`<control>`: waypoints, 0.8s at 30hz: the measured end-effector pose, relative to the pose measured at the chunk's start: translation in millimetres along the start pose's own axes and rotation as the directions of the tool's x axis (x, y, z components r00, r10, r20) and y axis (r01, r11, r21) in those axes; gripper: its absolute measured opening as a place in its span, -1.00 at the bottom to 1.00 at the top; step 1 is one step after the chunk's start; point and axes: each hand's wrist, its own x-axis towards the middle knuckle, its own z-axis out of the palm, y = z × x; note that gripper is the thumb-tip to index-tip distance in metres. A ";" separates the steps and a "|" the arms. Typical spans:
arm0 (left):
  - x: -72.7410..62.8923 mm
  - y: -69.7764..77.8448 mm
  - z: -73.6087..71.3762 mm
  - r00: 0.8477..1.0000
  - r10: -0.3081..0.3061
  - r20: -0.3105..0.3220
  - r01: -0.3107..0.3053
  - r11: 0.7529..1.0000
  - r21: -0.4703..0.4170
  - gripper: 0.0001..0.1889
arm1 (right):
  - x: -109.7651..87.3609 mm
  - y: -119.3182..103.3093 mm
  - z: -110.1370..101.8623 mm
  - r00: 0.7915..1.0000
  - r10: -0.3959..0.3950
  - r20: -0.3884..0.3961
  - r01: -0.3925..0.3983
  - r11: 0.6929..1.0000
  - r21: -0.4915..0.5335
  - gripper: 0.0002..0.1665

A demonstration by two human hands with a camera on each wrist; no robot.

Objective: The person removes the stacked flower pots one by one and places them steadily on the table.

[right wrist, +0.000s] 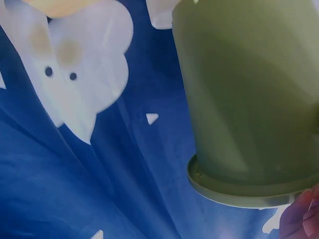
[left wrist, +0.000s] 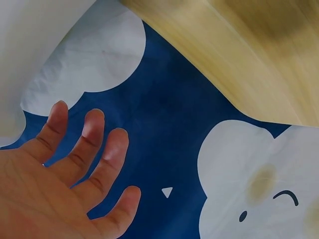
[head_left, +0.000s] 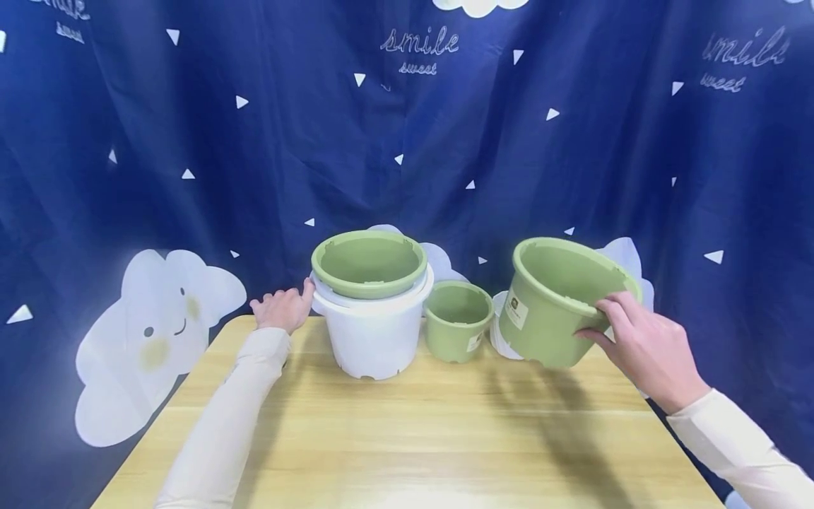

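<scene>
My right hand (head_left: 649, 343) pinches the rim of a large green plastic pot (head_left: 547, 325), thumb outside and fingers over the edge. The pot is tilted, with a pale label on its side; its wall (right wrist: 249, 109) fills much of the right wrist view. At the left, my left hand (head_left: 282, 309) is beside a white pot (head_left: 375, 343), its thumb side right at the rim. The fingers (left wrist: 114, 149) are spread and loosely bent, holding nothing. Another green pot (head_left: 369, 288) sits nested in the white pot.
A small green pot (head_left: 454, 343) stands on the wooden table (head_left: 407, 431) between the white pot and the raised one. Behind the raised pot, a white object (head_left: 502, 343) is mostly hidden. A dark blue curtain (head_left: 286, 141) with white clouds hangs along the back.
</scene>
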 end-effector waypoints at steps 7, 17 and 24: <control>-3.1 -2.9 3.6 1.000 0.001 0.001 -0.001 1.000 0.000 0.05 | -27.4 -11.2 4.7 1.000 0.009 -0.016 -0.009 1.000 0.005 -0.17; 1.2 -3.2 7.1 1.000 0.015 -0.009 -0.015 1.000 0.004 0.08 | -44.8 -21.8 -0.3 0.999 0.045 -0.021 -0.046 0.999 -0.019 -0.18; 2.5 -2.3 2.5 1.000 0.014 -0.016 -0.014 1.000 -0.008 0.06 | -54.5 -25.5 2.3 0.999 0.033 -0.023 -0.033 0.999 -0.015 -0.18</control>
